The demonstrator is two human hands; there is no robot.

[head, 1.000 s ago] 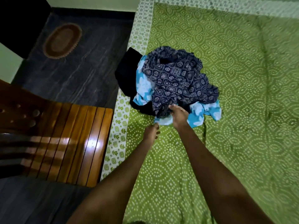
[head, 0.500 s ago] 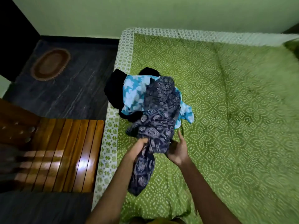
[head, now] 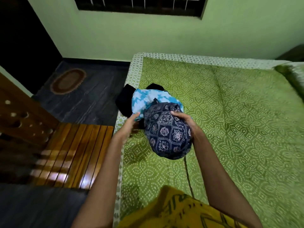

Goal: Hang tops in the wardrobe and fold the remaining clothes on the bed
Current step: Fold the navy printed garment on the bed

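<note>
Fingers of the left hand [head: 131, 123] are spreading loosely beside the blue floral top [head: 144, 102], gripping nothing. Right hand [head: 184, 120] is clutching the navy patterned garment [head: 167, 134], bunched lengthwise toward the person, above the bed [head: 238, 112].

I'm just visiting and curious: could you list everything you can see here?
Patterned garment: one, dark navy with pale motifs, lifted over the bed.
Floral garment: one, blue and white, in the pile on the bed.
Black clothing: count unclear, under the pile at the bed's edge.
Bedsheet: one, green with white dots.
Oval mat: one, brown, on the dark floor.
Wooden furniture: brown, left of the bed.
Window: one, dark, barred.
Hands: right grips the patterned garment; left open beside it.
</note>
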